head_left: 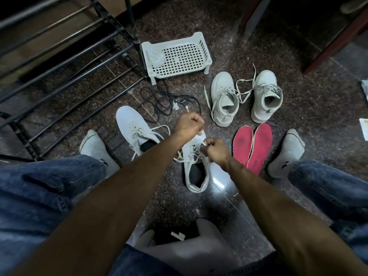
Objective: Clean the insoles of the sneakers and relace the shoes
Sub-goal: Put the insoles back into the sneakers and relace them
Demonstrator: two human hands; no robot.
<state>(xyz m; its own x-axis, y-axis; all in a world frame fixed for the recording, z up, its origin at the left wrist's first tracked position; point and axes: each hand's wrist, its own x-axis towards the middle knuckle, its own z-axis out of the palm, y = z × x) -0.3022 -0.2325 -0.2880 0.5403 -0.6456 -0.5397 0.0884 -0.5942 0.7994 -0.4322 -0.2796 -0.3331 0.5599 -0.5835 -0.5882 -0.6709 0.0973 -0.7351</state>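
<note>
Sneaker (196,172): soft white cloth, on the speckled floor (298,116), toe hidden by hands.
Left hand (188,125): fist pulling a flat lace (201,156).
Right hand (216,149): pinching the lace.
Insoles (253,146): red, flat, beside it.

A dark speckled stone floor (298,116) fills the room, with a bright glare of light (218,181) on it near the middle. A black metal rack (65,62) stands at the left; reddish-brown wooden furniture (334,40) sits at the upper right.
</note>
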